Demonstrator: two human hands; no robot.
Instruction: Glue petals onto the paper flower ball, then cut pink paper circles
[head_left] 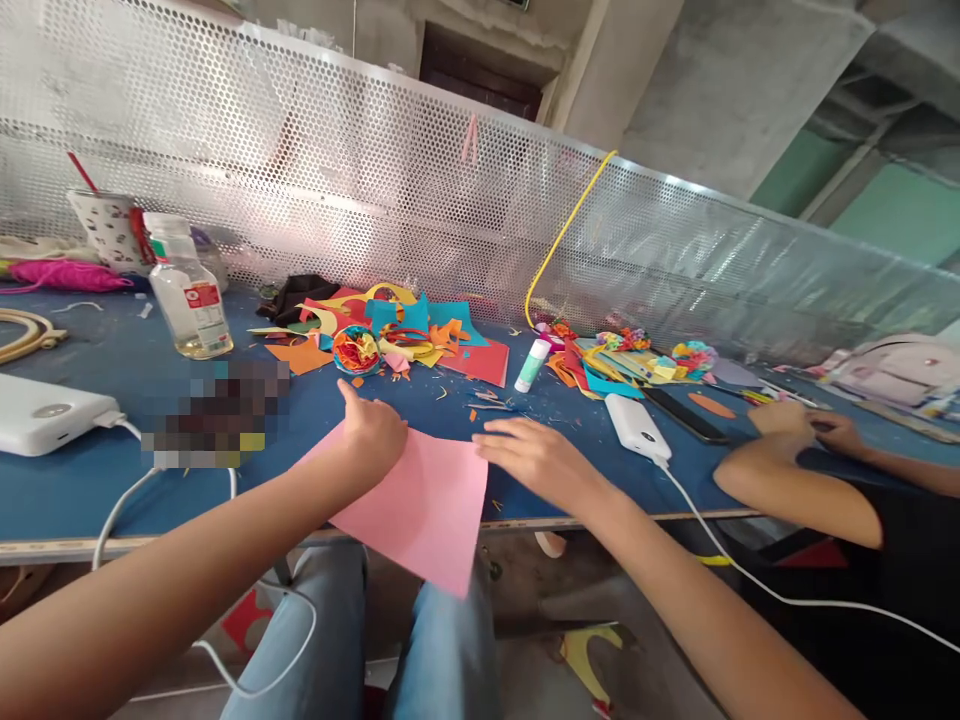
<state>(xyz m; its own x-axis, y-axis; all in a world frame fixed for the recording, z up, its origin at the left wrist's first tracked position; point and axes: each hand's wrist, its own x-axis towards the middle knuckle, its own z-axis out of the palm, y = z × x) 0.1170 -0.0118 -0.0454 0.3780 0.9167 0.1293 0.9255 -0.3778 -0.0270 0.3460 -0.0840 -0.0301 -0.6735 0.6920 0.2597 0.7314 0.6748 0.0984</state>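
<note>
A sheet of pink paper (420, 505) lies at the table's front edge, its lower part hanging over my lap. My left hand (373, 432) is on the paper's upper left part, fingers curled onto it and thumb sticking out. At the upper right corner is my right hand (536, 455), its fingers stretched out and close together, the tips touching or just over the corner. Beyond the hands stand a glue stick (532, 366) with a green band and a round flower of crumpled colored paper (357, 350). Orange paper scraps lie around them.
Colored paper cutouts (405, 318) pile up at the back. A bottle (189, 290) and a white power bank (52, 414) stand left. Right are another power bank (637, 428), a phone (684, 414) and a co-worker's arm (799, 480). Cables hang over the table edge.
</note>
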